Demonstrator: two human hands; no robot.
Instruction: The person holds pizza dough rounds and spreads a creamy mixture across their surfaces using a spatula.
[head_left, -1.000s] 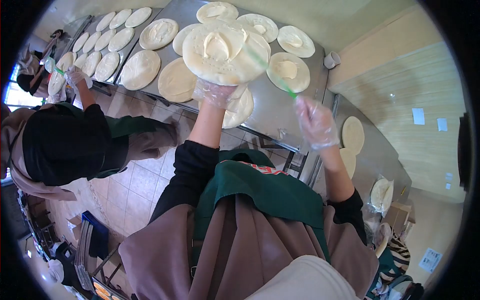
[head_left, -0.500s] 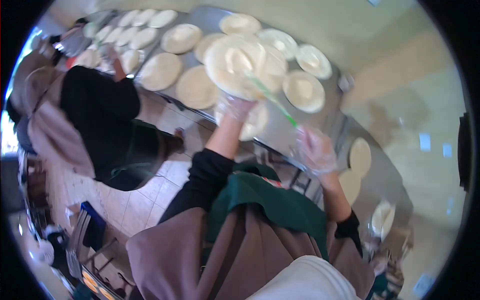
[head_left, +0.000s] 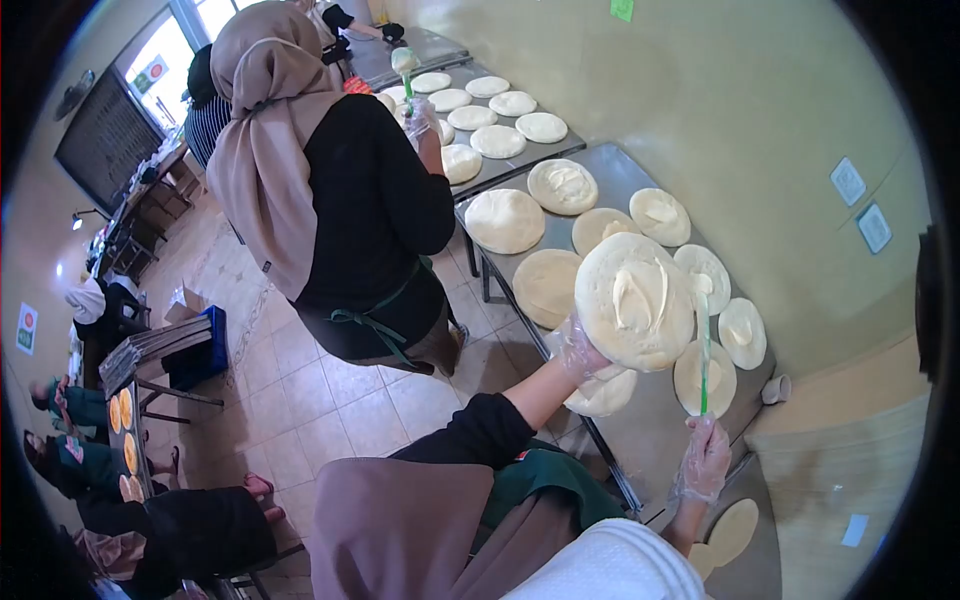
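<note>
My left hand [head_left: 580, 352], in a clear plastic glove, grips a round pale flatbread [head_left: 600, 275] from below and holds it up over the table. A ridged smear of cream [head_left: 640, 305] lies across the bread's middle. My right hand [head_left: 704, 458], also gloved, is closed around the green handle of a spatula [head_left: 705, 365]. Its pale blade points away from me, just right of the held bread. Whether the blade touches anything is unclear. More round breads lie behind and beneath, some with cream on top, such as the bread [head_left: 562, 187] at the far edge.
A metal table [head_left: 630, 440] carries several breads along the wall [head_left: 700, 110]. A co-worker [head_left: 365, 200] stands at left by another table of breads, holding a green-handled spatula [head_left: 406, 68]. A small white cup [head_left: 776, 389] sits near the wall. More people are at lower left.
My view has swung left, showing more of the room. The spatula's blade was over the held bread and is now off its right side. Both hands still hold the same things.
</note>
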